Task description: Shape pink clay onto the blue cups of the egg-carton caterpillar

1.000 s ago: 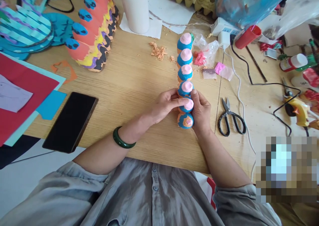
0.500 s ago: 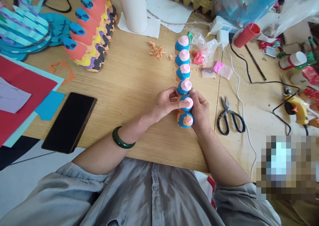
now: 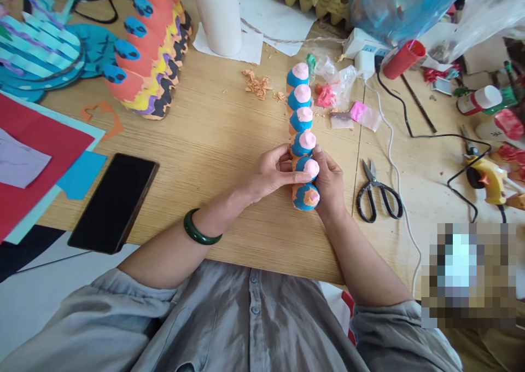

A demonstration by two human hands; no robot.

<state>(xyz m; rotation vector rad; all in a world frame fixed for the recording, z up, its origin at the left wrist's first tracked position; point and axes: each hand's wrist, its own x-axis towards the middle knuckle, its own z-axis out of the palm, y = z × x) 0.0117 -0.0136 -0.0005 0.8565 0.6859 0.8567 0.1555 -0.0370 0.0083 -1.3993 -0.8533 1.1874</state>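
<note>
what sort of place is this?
Probably a craft workspace: there's a pair of scissors, a red paper sheet and a handheld row of pink-topped blue domes.

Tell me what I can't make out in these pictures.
Right grip, head view: most of its fingers are hidden behind the blue-and-pink row.
White cylinder, head view: its top is cut off by the upper edge.
Pale paper, head view: its lines are too faint to read, and the left edge cuts it.
Pixelated patch, head view: it masks whatever lies there.
</note>
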